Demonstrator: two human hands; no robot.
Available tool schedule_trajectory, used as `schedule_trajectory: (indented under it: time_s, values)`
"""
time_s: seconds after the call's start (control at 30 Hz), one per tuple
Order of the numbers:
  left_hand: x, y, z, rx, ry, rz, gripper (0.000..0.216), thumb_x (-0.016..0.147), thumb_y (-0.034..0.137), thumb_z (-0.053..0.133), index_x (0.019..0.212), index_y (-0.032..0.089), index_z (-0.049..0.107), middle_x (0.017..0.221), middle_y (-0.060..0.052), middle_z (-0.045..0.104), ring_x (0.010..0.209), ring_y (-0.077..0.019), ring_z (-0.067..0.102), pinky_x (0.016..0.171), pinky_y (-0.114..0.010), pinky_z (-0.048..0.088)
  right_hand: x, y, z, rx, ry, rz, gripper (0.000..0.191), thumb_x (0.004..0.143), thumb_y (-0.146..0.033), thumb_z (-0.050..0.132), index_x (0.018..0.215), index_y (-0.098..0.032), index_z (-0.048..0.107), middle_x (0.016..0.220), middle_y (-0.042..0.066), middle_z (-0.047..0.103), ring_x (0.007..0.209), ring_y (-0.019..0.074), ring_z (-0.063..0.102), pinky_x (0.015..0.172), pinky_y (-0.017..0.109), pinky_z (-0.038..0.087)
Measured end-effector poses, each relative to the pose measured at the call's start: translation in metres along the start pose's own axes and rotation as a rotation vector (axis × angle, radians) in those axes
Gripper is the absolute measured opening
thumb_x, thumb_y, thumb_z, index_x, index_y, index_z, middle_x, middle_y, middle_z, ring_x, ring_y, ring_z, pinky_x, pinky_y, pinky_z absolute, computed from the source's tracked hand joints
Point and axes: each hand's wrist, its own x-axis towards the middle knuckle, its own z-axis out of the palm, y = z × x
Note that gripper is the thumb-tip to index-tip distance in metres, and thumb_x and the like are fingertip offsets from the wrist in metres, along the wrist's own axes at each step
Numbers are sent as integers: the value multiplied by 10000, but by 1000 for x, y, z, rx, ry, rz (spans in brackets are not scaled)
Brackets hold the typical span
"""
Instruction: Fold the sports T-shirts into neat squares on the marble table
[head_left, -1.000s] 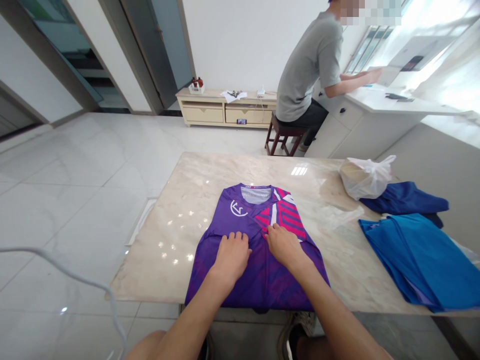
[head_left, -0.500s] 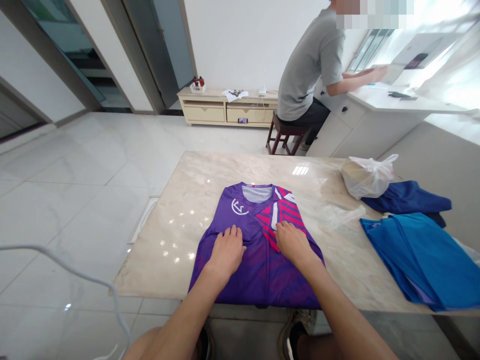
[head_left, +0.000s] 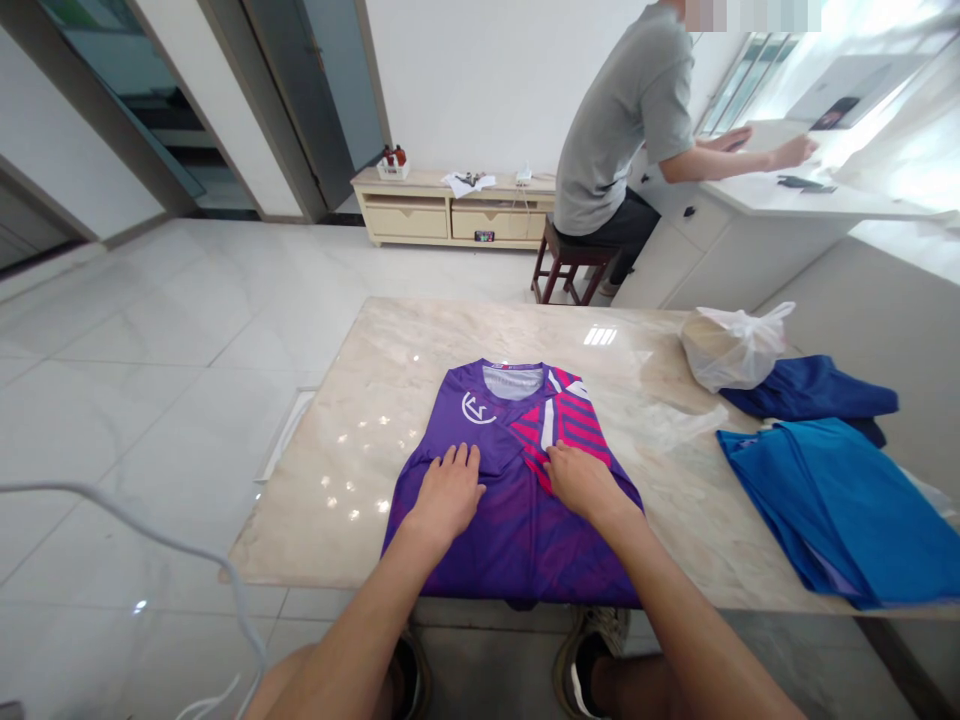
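Slid both hands further up the jersey since a second ago, fingertips now nearer the chest print; shirt itself unmoved on the table.

Left hand [head_left: 447, 492]: flat, palm down, fingers spread and extended, gripping nothing, pressing on the purple side of the jersey [head_left: 517, 540] just below the white logo [head_left: 475, 410]. Right hand [head_left: 581, 481]: likewise flat and open, fingers pointing up and inward, resting on the edge of the pink striped panel [head_left: 564, 428]. Hands close together, not touching, a strip of purple cloth between them.

Jersey lying face up, collar away from the body, hem hanging just over the near edge of the marble table [head_left: 360, 420]. Sleeves tucked in at the sides, outline narrow at the shoulders and wider toward the hem.

Further out on the right: blue cloth [head_left: 840, 510] spread on the table, well apart from the jersey; darker navy cloth [head_left: 814, 388] behind it; white plastic bag [head_left: 731, 345] touching the navy cloth on its far side. Clear plastic wrap [head_left: 675, 425] between jersey and blue cloth.

Beyond the table: another person in a grey shirt [head_left: 626, 120] seated on a wooden stool [head_left: 571, 268], hands on a white counter [head_left: 795, 195]. Low cream cabinet [head_left: 450, 215] against the far wall. White cable [head_left: 135, 530] looping at lower left over the tiled floor.
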Motion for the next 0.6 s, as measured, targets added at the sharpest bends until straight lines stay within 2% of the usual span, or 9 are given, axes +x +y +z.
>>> schedule_trajectory:
  time_s: [0.13,0.27,0.37,0.47,0.53,0.6]
  values:
    - [-1,-9,6,2,-20,-4,619,1081,249,625,1676,109,533,1752,-252,470,1630,-422,466,1301,-529,467,1,3,-4,-39,-44,-36,398,1142,-202,439,1386,-70,726,1387,259,744,1225,324,778,1004,337,562]
    - [-11,-23,0,-49,-74,66,583,1081,295,634,1636,123,583,1747,-231,481,1625,-384,486,1331,-486,428,-4,10,-9,-13,-67,-76,404,1137,-261,465,1370,-86,746,1310,255,785,1230,358,772,1010,374,556]
    - [-20,-33,-11,-96,-125,86,498,1095,354,611,1557,173,660,1652,-192,619,1523,-360,616,1267,-455,491,-10,18,-10,50,-68,-98,412,1141,-316,468,1344,-115,765,1288,230,800,1218,360,770,1007,383,545]
    - [-21,-37,-21,-68,-110,24,437,1115,405,578,1483,200,696,1422,-179,779,1333,-363,746,1105,-444,587,-12,28,-10,130,-32,-74,399,1141,-315,472,1322,-132,777,1316,204,796,1224,331,761,988,348,531]
    - [-16,-36,-24,-12,-61,-7,383,1114,364,583,1432,193,709,1345,-180,801,1293,-361,757,1065,-432,590,-11,34,-11,161,6,-4,378,1140,-308,483,1295,-133,780,1312,200,794,1217,321,756,963,333,526]
    - [-7,-35,-23,12,-18,14,317,1096,310,612,1367,197,731,1341,-172,797,1312,-352,742,1087,-417,570,-8,38,-12,189,49,56,341,1132,-289,506,1267,-141,781,1299,192,794,1208,307,752,952,316,517]
